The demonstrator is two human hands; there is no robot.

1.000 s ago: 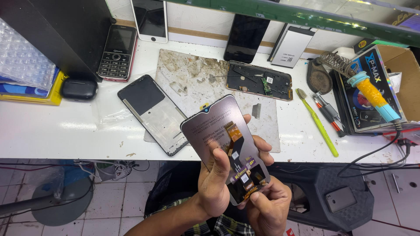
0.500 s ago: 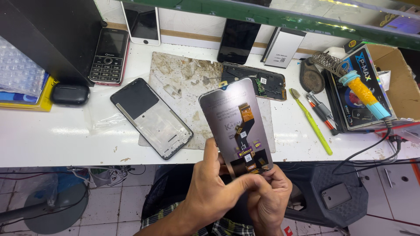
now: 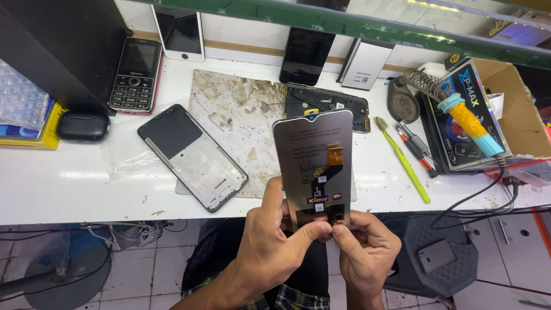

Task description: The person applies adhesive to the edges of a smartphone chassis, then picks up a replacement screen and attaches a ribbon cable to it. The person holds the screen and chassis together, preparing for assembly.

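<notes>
A: Below the bench edge, frame centre — both hands up. Left hand [image 3: 270, 247] and right hand [image 3: 364, 250] grasp a phone display panel [image 3: 313, 161], back side toward the camera, upright, orange flex cable [image 3: 333, 156] running down its middle. Thumb tips pinch at the panel's bottom edge, where the connector sits.

B: Grip state?

A: Both clenched on the panel, fingers wrapped behind it, thumbs in front. It hangs in the air over the near edge of the white bench [image 3: 69, 183], not resting on it.

B: Around it?

A: At 10 o'clock from the panel, a bare phone frame [image 3: 192, 156] lies diagonal, half on a stained work mat [image 3: 235, 109]. At 12, an opened phone body [image 3: 327, 104] with its board showing. At 3, a green toothbrush [image 3: 402, 158], red-and-grey pens just beside it.

B: Containers?

A: Cardboard box [image 3: 516, 109] at 2 o'clock, open, a glossy package leaning into it — what else is inside, cannot tell. Soldering iron [image 3: 468, 120] with a yellow and blue handle lies across that package. Far 10 o'clock: keypad phone [image 3: 133, 74], and a small black case [image 3: 84, 126], closed.
</notes>
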